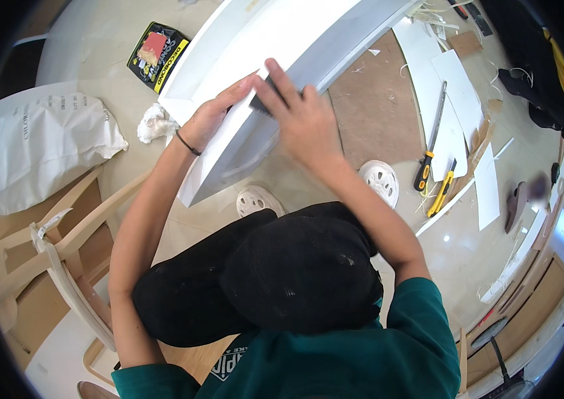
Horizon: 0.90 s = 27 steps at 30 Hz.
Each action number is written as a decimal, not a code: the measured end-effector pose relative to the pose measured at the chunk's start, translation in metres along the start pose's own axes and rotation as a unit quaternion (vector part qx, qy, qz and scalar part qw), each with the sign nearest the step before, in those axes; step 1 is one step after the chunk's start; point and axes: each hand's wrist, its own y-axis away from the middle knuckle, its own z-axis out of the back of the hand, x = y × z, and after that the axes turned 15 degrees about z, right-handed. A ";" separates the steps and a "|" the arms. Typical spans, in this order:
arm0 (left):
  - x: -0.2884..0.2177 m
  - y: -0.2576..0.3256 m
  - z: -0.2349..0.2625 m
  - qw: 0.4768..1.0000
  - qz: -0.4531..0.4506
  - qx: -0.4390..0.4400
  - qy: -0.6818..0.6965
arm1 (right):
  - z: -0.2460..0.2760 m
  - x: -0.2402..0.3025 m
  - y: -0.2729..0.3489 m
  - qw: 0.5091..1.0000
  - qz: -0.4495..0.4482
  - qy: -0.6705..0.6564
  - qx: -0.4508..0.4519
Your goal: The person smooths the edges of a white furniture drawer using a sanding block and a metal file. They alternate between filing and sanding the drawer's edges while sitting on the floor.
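A long white board-like piece with raised sides point(228, 156) slants up and away from above my knees. My left hand point(210, 118) grips its near left edge, thumb and fingers closed around it, with a dark band on the wrist. Fingers extended and slightly blurred, my right hand point(305, 123) presses a dark grey flat pad point(264, 100) against the edge of the white piece, just right of my left fingertips. Most of the pad is hidden under the right hand, and its exact kind cannot be made out.
Near the far left end are a black-and-yellow container point(159, 56) and crumpled white tissue point(155, 124). A white sack point(45, 143) and wooden chair frame point(75, 233) stand left. On the right lie brown board point(378, 100), white offcuts point(458, 100), a long-shafted tool point(423, 171) and a yellow cutter point(441, 193).
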 end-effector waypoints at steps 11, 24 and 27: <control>0.002 0.000 0.006 1.000 0.003 -0.009 -0.013 | 0.007 0.004 0.008 0.995 0.093 -0.017 0.037; -0.007 0.006 -0.009 0.999 0.025 -0.035 -0.001 | 0.008 -0.020 -0.015 0.999 -0.053 0.011 -0.005; 0.001 0.001 0.000 0.999 -0.004 -0.039 -0.009 | 0.010 -0.003 -0.002 0.997 0.068 -0.008 0.039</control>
